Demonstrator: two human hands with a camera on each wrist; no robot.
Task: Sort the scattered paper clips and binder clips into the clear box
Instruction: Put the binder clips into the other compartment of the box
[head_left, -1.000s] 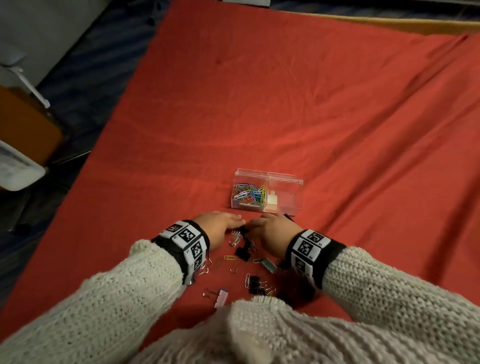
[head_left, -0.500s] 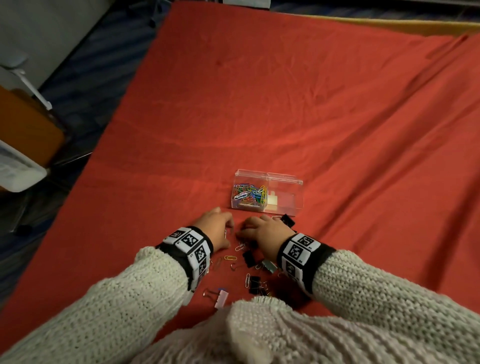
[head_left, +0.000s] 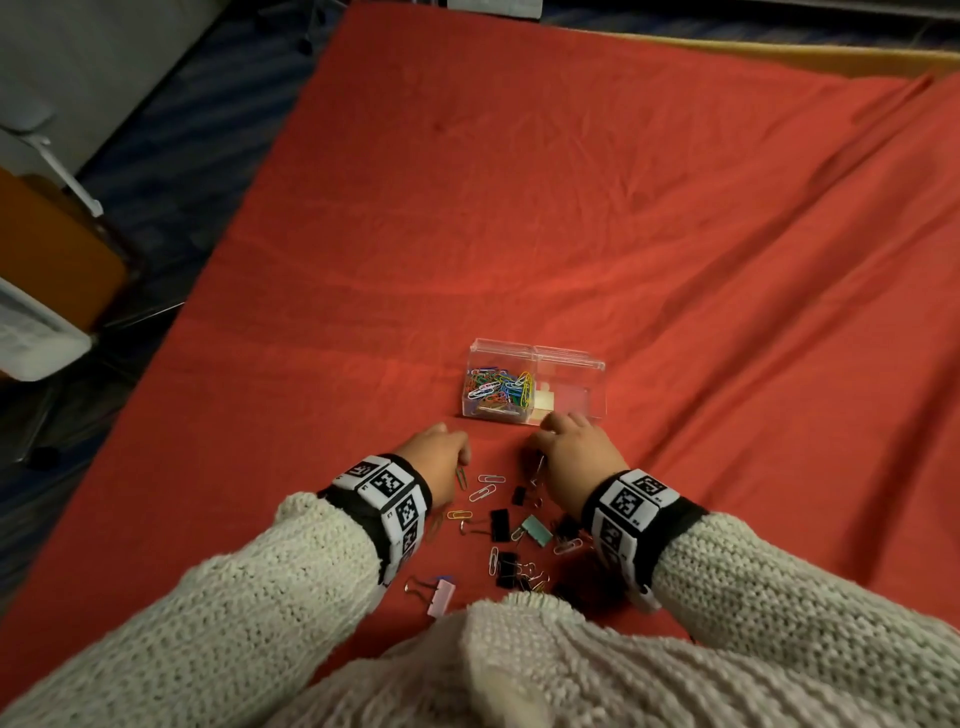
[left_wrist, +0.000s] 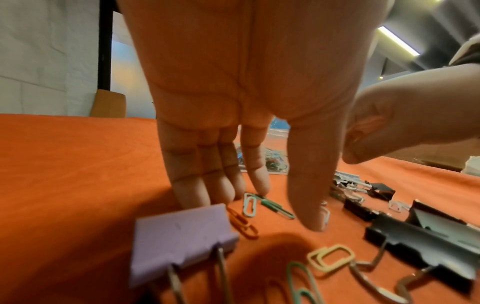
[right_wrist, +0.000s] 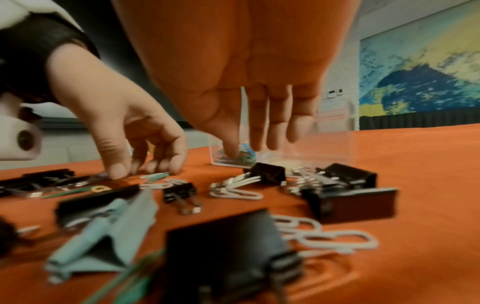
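The clear box (head_left: 571, 364) stands on the red cloth, with coloured paper clips (head_left: 498, 387) in its left compartment. My left hand (head_left: 441, 457) points straight fingers down at the cloth (left_wrist: 270, 205), its fingertips beside a green paper clip (left_wrist: 275, 206), and holds nothing. My right hand (head_left: 563, 431) hangs with relaxed fingers just before the box (right_wrist: 253, 148), above a black binder clip (right_wrist: 267, 173), also empty. Scattered between my wrists lie several paper clips and binder clips, among them a teal binder clip (head_left: 535, 530) and a purple binder clip (left_wrist: 179, 232).
The red cloth (head_left: 623, 208) stretches far beyond the box. A larger black binder clip (head_left: 500, 524) lies between my wrists and another (right_wrist: 348, 179) to the right of my right fingers. Off the cloth's left edge stand an orange chair (head_left: 47, 260) and a white bin (head_left: 31, 338).
My right hand has moved right and forward to the box front, covering the black binder clip seen there before. The left hand has barely shifted.
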